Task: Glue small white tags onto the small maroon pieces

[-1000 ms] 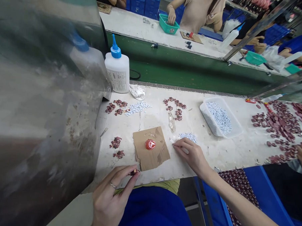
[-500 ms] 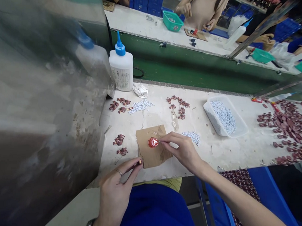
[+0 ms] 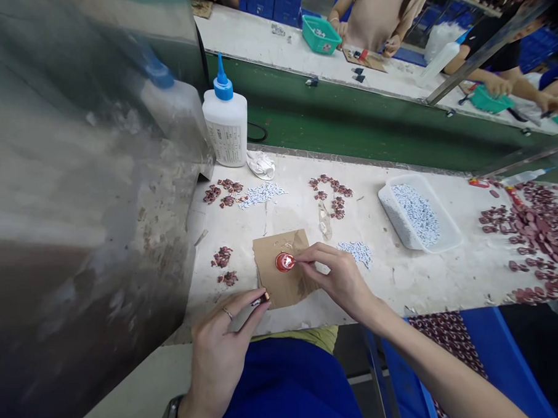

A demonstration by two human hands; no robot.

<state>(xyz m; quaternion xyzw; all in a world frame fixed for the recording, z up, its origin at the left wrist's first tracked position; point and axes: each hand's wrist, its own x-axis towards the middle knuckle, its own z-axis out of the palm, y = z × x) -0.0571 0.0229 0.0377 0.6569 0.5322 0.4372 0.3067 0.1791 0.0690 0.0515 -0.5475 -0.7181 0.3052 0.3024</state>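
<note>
From the head camera, the person is sitting at a pale worktop (image 3: 402, 277) with a scrap of brown cardboard (image 3: 282, 283) lying flat at its near edge, probably serving as a throwaway pad that keeps adhesive off the surface. A small red cap (image 3: 284, 262) is sitting on the upper part of that cardboard, likely as a little pot of glue kept within easy reach of both hands.

The right hand (image 3: 340, 280) is reaching in from the right with its fingers pinched together on a thin stick, whose tip is dipping into or touching the red cap; the stick is too fine to make out further. The left hand (image 3: 220, 353) is hovering at the near edge of the worktop, just beside the cardboard's lower left corner, thumb and forefinger closed on a tiny dark piece (image 3: 259, 300), the other fingers curling loosely.

Supplies are lying in sorted groups around the pad: small heaps of dark red pieces (image 3: 222, 257) to the left, a patch of tiny white pieces (image 3: 357, 250) just right of the hand, and a clear tray of white pieces (image 3: 418, 212) further right. A glue bottle with a blue nozzle (image 3: 226, 122) is standing upright at the back.
</note>
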